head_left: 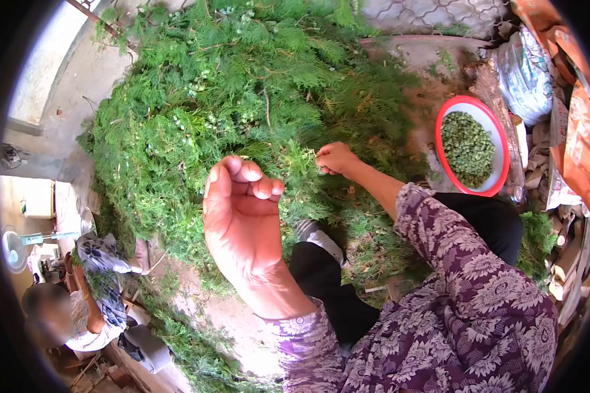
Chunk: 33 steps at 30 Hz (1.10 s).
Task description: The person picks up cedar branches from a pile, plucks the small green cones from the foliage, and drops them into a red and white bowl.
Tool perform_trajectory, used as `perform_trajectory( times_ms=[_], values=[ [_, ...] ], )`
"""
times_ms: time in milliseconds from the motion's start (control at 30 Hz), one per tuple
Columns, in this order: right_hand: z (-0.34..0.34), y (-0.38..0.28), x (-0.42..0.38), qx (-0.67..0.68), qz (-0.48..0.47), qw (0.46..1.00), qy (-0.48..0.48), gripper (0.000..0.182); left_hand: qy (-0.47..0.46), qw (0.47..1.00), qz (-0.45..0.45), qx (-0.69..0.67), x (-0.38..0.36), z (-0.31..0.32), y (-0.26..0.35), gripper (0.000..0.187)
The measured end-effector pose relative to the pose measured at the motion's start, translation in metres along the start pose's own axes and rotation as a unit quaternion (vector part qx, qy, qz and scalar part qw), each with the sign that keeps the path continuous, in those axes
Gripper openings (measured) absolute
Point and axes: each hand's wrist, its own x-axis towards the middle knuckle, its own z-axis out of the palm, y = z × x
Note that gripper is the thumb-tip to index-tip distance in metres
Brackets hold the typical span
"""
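Note:
My left hand (246, 219) is raised over the green branches, palm turned toward me. Its fingers curl loosely inward, and nothing shows in the bare palm. Farther right, my right hand (336, 159) is closed in a pinch at the tip of a light green conifer sprig (300, 159). The fingertips partly hide what they grip. Both hands are above a large heap of feathery conifer branches (177, 141), some bearing small pale green cones (248, 116).
A red-rimmed basin (439, 141) on the right holds many small green cones (467, 149). Behind it stand a white sack (524, 75) and orange sheeting (580, 137). At lower left another person (101, 288) sits near more cut branches (190, 347). My foot (321, 239) is among the branches.

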Motion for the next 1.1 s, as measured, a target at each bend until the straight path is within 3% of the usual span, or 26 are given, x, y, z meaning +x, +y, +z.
perform_trajectory(
  times_ms=[167, 333, 367, 467, 567, 633, 867, 967, 1033, 1100],
  values=[
    [-0.05, -0.031, -0.072, -0.015, -0.06, 0.998, -0.001, 0.017, -0.016, 0.999, -0.005, 0.036, -0.002, 0.009, -0.012, 0.019],
    [-0.093, -0.068, -0.148, -0.079, -0.167, 0.983, 0.005, 0.017, 0.026, 0.966, 0.046, 0.251, -0.008, 0.036, -0.045, 0.012],
    [-0.097, -0.077, -0.167, -0.077, -0.208, 0.975, 0.027, 0.015, 0.006, 0.95, 0.047, 0.309, -0.009, 0.038, -0.055, 0.013],
    [-0.099, -0.093, -0.212, -0.081, -0.283, 0.953, 0.07, 0.013, -0.039, 0.952, 0.018, 0.302, -0.017, 0.053, -0.092, 0.019],
    [-0.091, -0.096, -0.238, -0.163, -0.407, 0.886, 0.15, 0.012, -0.061, 0.955, 0.004, 0.29, -0.02, 0.063, -0.115, 0.023],
    [-0.086, -0.092, -0.239, -0.233, -0.507, 0.801, 0.216, 0.013, -0.07, 0.956, 0.002, 0.285, -0.021, 0.065, -0.119, 0.024],
    [-0.102, -0.085, -0.24, -0.225, -0.495, 0.817, 0.194, 0.012, -0.052, 0.952, -0.019, 0.301, -0.015, 0.071, -0.134, 0.015],
    [-0.113, -0.09, -0.253, -0.163, -0.473, 0.848, 0.175, 0.011, -0.035, 0.949, -0.011, 0.313, -0.01, 0.074, -0.14, 0.013],
    [-0.13, -0.099, -0.265, 0.074, -0.306, 0.943, 0.111, 0.014, -0.034, 0.956, -0.02, 0.292, -0.005, 0.076, -0.137, 0.014],
    [-0.155, -0.096, -0.264, 0.113, -0.312, 0.934, 0.129, 0.018, -0.017, 0.955, -0.016, 0.295, -0.002, 0.077, -0.141, 0.013]
  ],
)
